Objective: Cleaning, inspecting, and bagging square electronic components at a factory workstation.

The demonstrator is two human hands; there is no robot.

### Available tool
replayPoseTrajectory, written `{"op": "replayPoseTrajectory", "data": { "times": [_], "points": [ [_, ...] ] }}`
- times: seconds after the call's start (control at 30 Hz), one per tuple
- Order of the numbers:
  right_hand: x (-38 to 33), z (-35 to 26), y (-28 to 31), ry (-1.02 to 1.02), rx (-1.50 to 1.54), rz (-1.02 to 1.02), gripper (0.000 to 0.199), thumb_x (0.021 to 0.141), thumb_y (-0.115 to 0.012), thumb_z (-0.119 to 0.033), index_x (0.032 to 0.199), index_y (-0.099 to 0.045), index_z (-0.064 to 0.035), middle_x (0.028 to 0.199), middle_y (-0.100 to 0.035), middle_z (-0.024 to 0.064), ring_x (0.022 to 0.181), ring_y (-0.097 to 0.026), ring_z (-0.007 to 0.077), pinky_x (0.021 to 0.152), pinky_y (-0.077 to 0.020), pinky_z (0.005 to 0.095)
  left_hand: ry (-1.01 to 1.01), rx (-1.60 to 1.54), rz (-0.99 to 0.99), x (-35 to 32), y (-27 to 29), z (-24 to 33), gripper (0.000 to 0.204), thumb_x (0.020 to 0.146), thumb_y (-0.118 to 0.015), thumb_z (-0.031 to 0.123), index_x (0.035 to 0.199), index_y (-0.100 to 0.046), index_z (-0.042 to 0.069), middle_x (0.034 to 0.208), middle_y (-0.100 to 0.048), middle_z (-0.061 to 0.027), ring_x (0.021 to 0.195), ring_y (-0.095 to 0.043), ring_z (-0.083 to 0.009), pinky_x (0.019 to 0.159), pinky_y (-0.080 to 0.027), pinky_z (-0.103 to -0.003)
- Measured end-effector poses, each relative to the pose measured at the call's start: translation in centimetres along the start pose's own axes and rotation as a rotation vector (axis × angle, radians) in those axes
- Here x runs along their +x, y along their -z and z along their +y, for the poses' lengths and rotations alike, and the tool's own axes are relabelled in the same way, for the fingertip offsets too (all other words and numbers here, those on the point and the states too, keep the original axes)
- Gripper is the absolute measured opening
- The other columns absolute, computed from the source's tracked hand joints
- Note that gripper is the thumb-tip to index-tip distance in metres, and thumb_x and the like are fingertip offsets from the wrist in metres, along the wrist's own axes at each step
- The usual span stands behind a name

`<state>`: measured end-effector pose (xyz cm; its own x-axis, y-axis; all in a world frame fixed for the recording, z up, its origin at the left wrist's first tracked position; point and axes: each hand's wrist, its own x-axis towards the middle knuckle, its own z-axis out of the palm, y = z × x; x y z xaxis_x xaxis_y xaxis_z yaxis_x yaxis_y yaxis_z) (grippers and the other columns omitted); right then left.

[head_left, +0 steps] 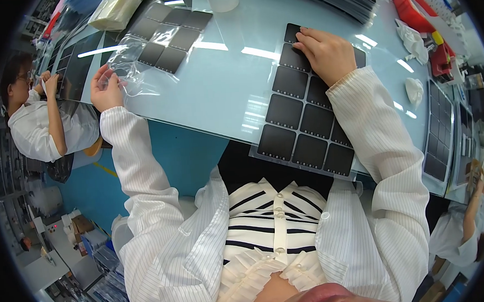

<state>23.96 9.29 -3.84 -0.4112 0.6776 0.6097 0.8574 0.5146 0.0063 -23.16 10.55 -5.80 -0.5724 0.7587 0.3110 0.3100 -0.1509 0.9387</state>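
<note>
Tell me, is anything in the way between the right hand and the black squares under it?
Nothing visible is. The right hand is right at the far end of the sheet of black squares; the clear film in the left hand is off to the left.

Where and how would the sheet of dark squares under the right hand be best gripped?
Probably by the near edge of the sheet of dark squares, coming from the person's side and pinching from above and below: that edge appears to jut past the table, while the rest lies flat. The right hand is at its far end.
</note>
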Motion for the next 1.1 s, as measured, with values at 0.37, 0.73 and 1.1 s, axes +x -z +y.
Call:
{"op": "replayPoseTrajectory", "data": {
  "times": [0.37,0.73,1.1],
  "points": [
    [-2.4,2.0,2.6,-0.112,0.326,-0.024,0.042,0.088,-0.064,-0.021,0.127,-0.055,-0.0084,0.125,-0.060,0.0114,0.114,-0.057,0.0283,0.098,-0.0429,0.0328,-0.127,0.506,-0.077,-0.3,2.7,1.8,0.076,0.075,-0.079,0.036,0.135,-0.045,0.004,0.122,-0.056,-0.0182,0.100,-0.062,-0.0236,0.083,-0.050,-0.034],
    [-12.7,13.2,16.7,-0.640,-0.266,-0.027,0.057,0.076,-0.077,-0.035,0.123,-0.059,-0.0068,0.119,-0.062,0.0126,0.110,-0.059,0.0269,0.090,-0.0476,0.0365,-0.309,0.184,-0.527,-10.1,-3.1,12.6,0.026,0.086,-0.068,0.016,0.108,-0.067,0.002,0.102,-0.068,-0.0089,0.096,-0.062,-0.0162,0.084,-0.047,-0.028],
    [-18.0,14.6,16.1,-1.005,-0.060,-0.085,0.052,0.079,-0.072,-0.047,0.117,-0.066,-0.0125,0.096,-0.067,0.0039,0.075,-0.063,0.0155,0.070,-0.0507,0.0302,-0.542,0.251,-0.880,-17.3,-10.8,16.9,0.018,0.083,-0.068,0.015,0.097,-0.070,0.004,0.092,-0.070,-0.0078,0.085,-0.065,-0.0184,0.073,-0.048,-0.028]
  ]
}}
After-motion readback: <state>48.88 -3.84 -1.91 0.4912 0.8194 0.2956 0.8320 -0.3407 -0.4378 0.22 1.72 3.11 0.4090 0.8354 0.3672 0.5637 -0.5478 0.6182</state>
